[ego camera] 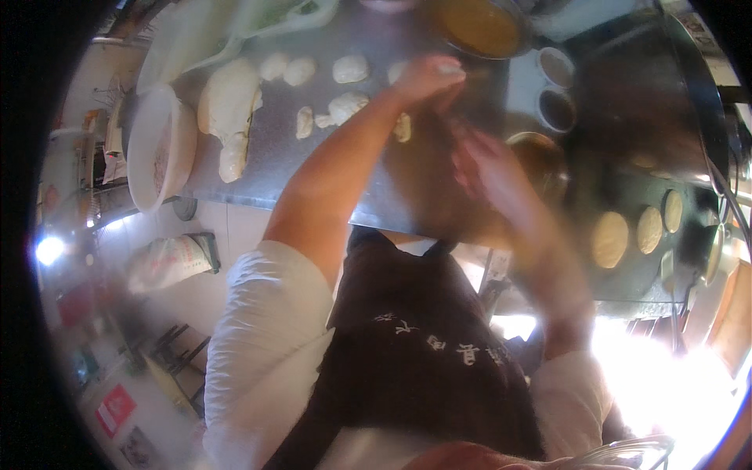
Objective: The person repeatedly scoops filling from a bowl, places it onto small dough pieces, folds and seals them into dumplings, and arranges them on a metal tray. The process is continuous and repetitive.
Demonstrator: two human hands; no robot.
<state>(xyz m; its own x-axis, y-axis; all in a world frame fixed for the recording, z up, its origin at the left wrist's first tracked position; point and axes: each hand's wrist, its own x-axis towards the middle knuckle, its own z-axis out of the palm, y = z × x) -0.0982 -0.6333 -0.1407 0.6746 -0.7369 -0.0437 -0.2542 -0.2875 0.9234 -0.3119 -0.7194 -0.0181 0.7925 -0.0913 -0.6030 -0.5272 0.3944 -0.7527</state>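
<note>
My left hand (432,79) is above the metal worktop (282,158), fingers curled, with something pale at its fingertips that I cannot make out. My right hand (479,158) is a little nearer to me and to the right, blurred, and what it holds, if anything, is unclear. A small dough strip (403,127) lies just below my left wrist. Left of my forearm are a dough lump (348,107), a rounder dough ball (350,69) and a short dough piece (304,122). A large mass of dough (230,103) rests farther left.
A white plastic tub (181,147) stands at the worktop's left end. A bowl of yellowish-brown contents (482,26) is at the back. Two small cups (556,110) and a round metal bowl (537,161) stand at the right. Flat dough rounds (610,239) lie on a dark griddle (628,282).
</note>
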